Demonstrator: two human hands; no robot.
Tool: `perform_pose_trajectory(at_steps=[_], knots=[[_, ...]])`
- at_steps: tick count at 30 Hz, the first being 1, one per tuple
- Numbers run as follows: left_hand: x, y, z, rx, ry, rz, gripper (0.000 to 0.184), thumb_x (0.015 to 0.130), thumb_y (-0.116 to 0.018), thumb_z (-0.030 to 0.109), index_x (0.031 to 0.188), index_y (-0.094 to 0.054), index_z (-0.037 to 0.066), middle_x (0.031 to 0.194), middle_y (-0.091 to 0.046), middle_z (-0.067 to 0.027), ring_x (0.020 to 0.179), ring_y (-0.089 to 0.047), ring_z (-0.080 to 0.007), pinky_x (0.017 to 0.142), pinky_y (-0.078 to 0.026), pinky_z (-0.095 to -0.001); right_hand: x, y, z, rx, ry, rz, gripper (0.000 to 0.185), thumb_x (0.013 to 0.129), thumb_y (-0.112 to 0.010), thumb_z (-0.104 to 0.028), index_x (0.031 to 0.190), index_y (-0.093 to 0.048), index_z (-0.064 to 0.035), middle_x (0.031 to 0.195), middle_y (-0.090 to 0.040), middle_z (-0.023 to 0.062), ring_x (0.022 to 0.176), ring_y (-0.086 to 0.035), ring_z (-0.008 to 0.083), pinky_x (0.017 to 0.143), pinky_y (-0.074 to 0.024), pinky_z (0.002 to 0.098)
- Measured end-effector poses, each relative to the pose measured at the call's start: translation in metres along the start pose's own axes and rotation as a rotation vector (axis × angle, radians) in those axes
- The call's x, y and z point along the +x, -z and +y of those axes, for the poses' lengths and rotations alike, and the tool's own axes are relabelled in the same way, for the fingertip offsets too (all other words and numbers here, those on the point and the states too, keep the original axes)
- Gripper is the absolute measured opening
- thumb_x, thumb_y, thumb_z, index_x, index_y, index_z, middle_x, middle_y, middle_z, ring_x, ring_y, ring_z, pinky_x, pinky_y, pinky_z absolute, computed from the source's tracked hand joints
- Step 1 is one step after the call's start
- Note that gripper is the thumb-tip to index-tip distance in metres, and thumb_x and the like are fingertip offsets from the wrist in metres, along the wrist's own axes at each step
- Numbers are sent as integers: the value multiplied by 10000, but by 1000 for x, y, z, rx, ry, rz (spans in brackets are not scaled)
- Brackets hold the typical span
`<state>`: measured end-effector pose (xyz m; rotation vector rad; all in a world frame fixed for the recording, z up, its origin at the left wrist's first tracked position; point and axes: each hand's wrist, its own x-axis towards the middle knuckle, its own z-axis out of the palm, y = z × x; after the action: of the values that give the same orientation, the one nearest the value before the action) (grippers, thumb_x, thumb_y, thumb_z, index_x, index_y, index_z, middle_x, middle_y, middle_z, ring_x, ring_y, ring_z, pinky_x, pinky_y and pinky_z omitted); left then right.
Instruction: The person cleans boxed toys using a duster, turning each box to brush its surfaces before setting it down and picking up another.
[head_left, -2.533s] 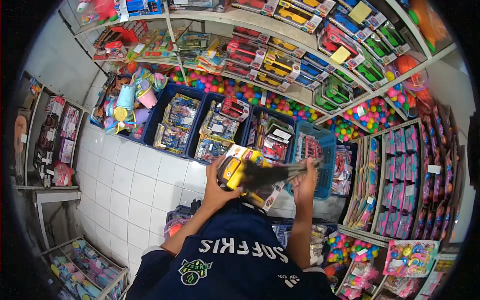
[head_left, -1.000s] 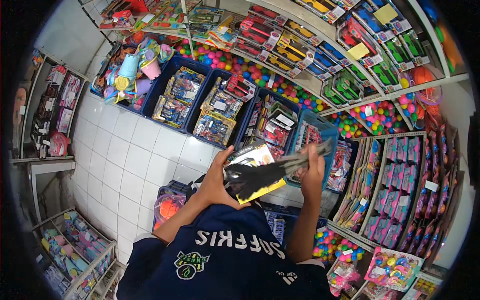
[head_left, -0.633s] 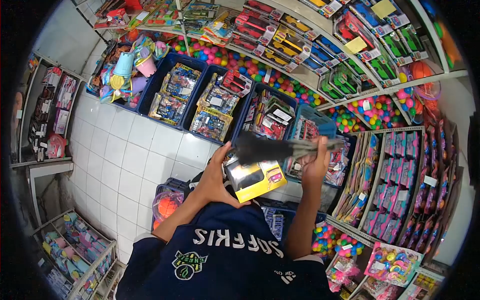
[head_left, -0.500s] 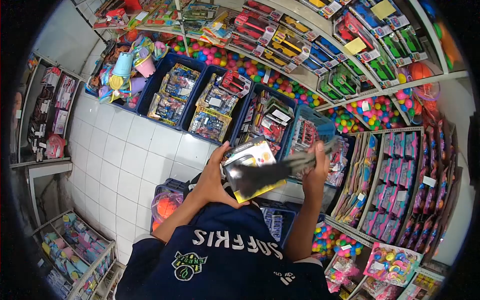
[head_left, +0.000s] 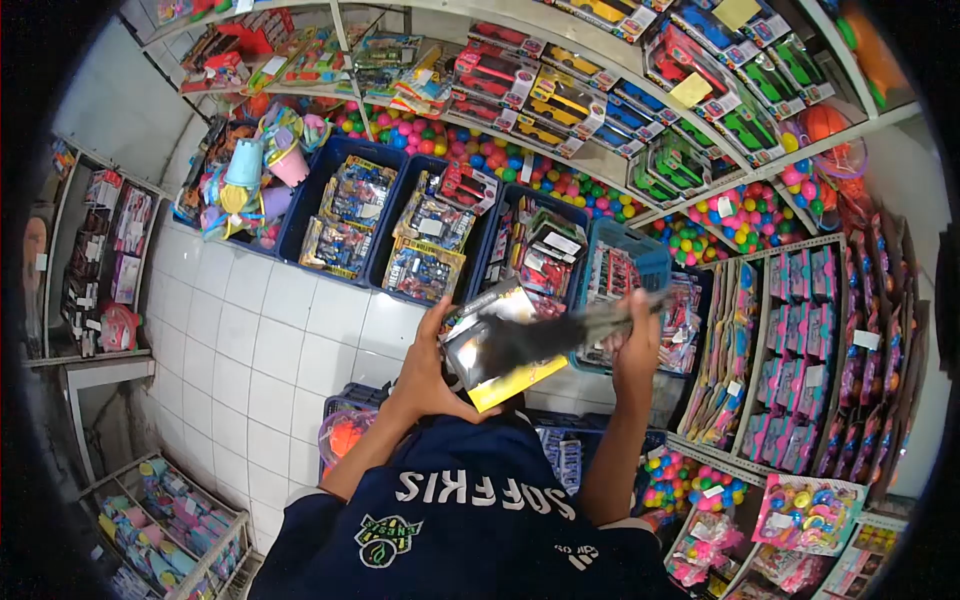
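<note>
My left hand (head_left: 430,375) grips a small white, black and yellow product box (head_left: 507,300) by its left side, thumb below and fingers at the top. The box is tilted in front of my chest. In my right hand (head_left: 637,345), fingers are closed around the greyish handle end of a dark duster (head_left: 535,340). Its blurred black head lies across the face of the box, hiding much of the print. Whether bristles or feathers make up the head, I cannot tell.
Blue crates (head_left: 375,262) of packaged toys line the floor ahead, with a teal basket (head_left: 640,262) at their right. Shelves of boxed toy cars (head_left: 565,100) rise behind loose coloured balls (head_left: 480,155). Hanging toy packs (head_left: 785,350) stand at right; a low rack (head_left: 175,520) is at lower left.
The view has shifted slightly, so the shelves and crates sit a little differently. The duster remains across the box, blurred by motion, and both hands keep their holds.
</note>
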<state>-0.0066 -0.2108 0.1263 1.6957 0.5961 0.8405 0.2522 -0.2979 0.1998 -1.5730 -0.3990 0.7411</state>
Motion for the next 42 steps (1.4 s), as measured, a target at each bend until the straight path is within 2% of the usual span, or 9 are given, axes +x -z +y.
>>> perform_pose_trajectory(at_steps=[3,6,10,15,16,25,34,38,42], knots=[[-3,7,-8,59,1,-49,1472,401,-979,386,1519,-75,68,1372,-405,-196,1256,-459,-330,1056,-352,-442,-8,-9,3,-38,-10,-29,353,975,-533,-404,827,-522,-83,641,-474,-16,489,-388,66,461,-313,234],[-2,4,-4,59,-20,2,1489,400,-977,395,1520,-59,53,1389,-391,-204,1265,-454,-326,1063,-350,-436,2,-11,14,213,-3,216,379,982,-513,-423,831,-535,-76,597,-480,14,462,-412,94,454,-327,262],[-4,9,-8,41,22,-2,1488,401,-975,396,1517,-56,43,1420,-359,-207,1290,-428,-316,1073,-341,-431,-8,-3,12,60,-47,-16,380,971,-529,-443,857,-533,-81,623,-450,3,470,-378,86,448,-307,268],[-1,10,1,105,4,21,1480,415,-958,446,1516,-47,61,1455,-291,-220,1335,-367,-344,1078,-335,-459,-3,-4,19,325,10,130,386,972,-526,-445,846,-519,-80,661,-491,5,492,-412,75,461,-329,253],[1,9,2,87,-25,92,1445,383,-964,416,1488,-138,-14,1388,-395,-222,1261,-458,-323,1071,-347,-394,-5,-5,18,272,6,103,371,966,-534,-450,848,-518,-98,643,-477,-9,476,-396,63,429,-320,244],[9,9,-4,149,11,49,1478,402,-961,388,1513,-36,81,1351,-355,-201,1232,-447,-320,1053,-355,-425,-6,4,15,324,-44,187,335,954,-563,-428,841,-516,-116,680,-500,-10,491,-398,57,438,-332,236],[56,-15,-5,-150,19,253,1432,465,-934,433,1514,-30,68,1278,-385,-161,1175,-493,-284,1003,-413,-384,39,57,37,446,-38,235,383,958,-547,-463,874,-516,-90,676,-409,-9,558,-377,102,515,-336,279],[81,-35,-13,-235,52,343,1164,665,-766,610,1508,-173,68,1175,-456,-117,1149,-510,-243,951,-443,-363,54,91,52,491,-78,373,374,954,-551,-462,896,-513,-95,663,-376,-14,576,-364,99,529,-328,282],[103,-61,-23,-606,287,418,893,798,-569,644,1458,-316,98,1328,-485,-72,1214,-493,-227,981,-421,-359,65,130,44,783,-158,433,284,909,-621,-426,838,-517,-170,581,-354,-60,495,-346,82,476,-291,253]])
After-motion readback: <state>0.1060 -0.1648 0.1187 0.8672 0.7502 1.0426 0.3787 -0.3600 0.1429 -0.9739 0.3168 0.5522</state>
